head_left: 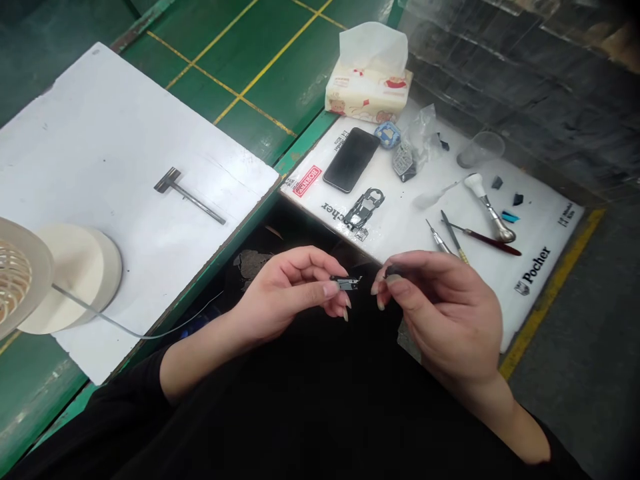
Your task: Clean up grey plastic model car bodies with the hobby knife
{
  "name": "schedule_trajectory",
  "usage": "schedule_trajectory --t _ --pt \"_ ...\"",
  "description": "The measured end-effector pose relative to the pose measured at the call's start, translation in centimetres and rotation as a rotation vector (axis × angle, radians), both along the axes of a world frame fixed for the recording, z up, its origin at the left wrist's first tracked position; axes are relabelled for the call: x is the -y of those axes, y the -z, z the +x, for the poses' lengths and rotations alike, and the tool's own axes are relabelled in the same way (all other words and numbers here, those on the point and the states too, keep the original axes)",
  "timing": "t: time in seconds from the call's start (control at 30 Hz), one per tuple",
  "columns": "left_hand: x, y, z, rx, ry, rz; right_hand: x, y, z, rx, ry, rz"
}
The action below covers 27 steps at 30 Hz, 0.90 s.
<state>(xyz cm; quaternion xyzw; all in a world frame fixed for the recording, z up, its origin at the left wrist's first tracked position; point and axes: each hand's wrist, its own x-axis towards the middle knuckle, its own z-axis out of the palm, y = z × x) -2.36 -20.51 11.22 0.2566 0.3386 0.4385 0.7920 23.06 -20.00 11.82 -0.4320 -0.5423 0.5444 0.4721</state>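
Head view: small dark piece (393, 270) mostly hidden between right-hand fingers (414, 297).

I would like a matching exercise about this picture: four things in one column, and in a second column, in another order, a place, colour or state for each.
Column one
1. left hand
2. phone
3. T-shaped tool
4. tissue pack

Column two
A. lying on the white board at the picture's left
B. white sheet standing out of its top
C. holding a small dark part
D. flat, black and rectangular

Right pairs: 1-C, 2-D, 3-A, 4-B
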Motion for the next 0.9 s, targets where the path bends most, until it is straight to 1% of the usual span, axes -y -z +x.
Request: schedule_trajectory --t 0.1,0.37,0.5,0.7,0.8,0.9 --pt "0.2 0.1 -0.2 0.037 0.0 -0.007 -0.1 0.0 -0.1 -0.081 0.012 -0.086" --pt "0.5 0.2 -0.3 0.101 0.004 -0.028 0.0 -0.3 -0.7 -0.194 -0.025 -0.168" --pt "0.6 0.3 -0.3 0.096 0.0 0.035 0.3 -0.3 -0.6 -0.199 -0.038 -0.184" --pt "0.9 0.1 -0.3 0.026 -0.005 0.168 0.9 -0.8 -0.8 -0.253 -0.186 -0.111" --pt "0.8 -0.3 -0.3 -0.054 -0.009 0.177 1.0 -0.9 -1.0 -0.252 -0.202 -0.118" --pt "0.8 -0.7 -0.4 -0.149 -0.015 0.175 1.0 -0.8 -1.1 -0.23 -0.178 -0.142"
